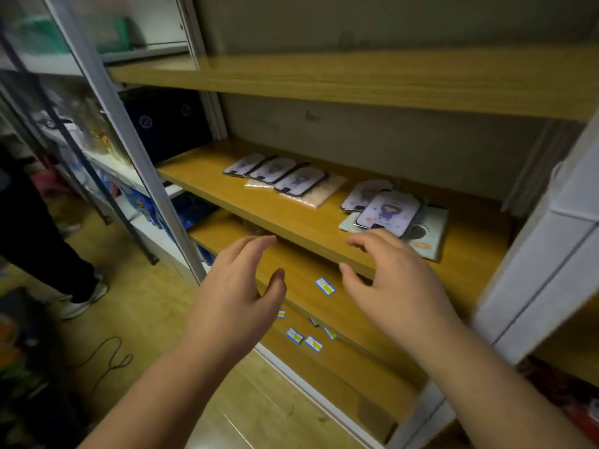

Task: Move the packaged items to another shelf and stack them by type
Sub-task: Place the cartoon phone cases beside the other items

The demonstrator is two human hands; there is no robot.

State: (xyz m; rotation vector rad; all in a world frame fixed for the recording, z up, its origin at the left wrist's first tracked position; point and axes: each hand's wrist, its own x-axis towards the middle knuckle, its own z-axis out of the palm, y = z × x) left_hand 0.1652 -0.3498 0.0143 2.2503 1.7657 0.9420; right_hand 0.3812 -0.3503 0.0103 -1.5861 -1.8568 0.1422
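Flat packaged items lie on the middle wooden shelf (291, 218). A row of three lilac packets (275, 171) overlaps pinkish ones at the left. At the right, a loose pile (393, 212) has lilac packets on top of pale green ones (428, 236). My left hand (240, 286) hovers in front of the shelf edge, fingers relaxed and holding nothing. My right hand (395, 280) hovers just in front of the right pile, fingers spread, with its fingertips near the pile's front edge; I cannot tell whether they touch it.
A bare wooden shelf (356, 79) runs above. Lower shelves (340, 319) carry several small blue-and-white price tags (325, 285). A white metal upright (123, 124) stands at the left and a white post (544, 280) at the right. A person's legs (48, 247) stand on the floor at left.
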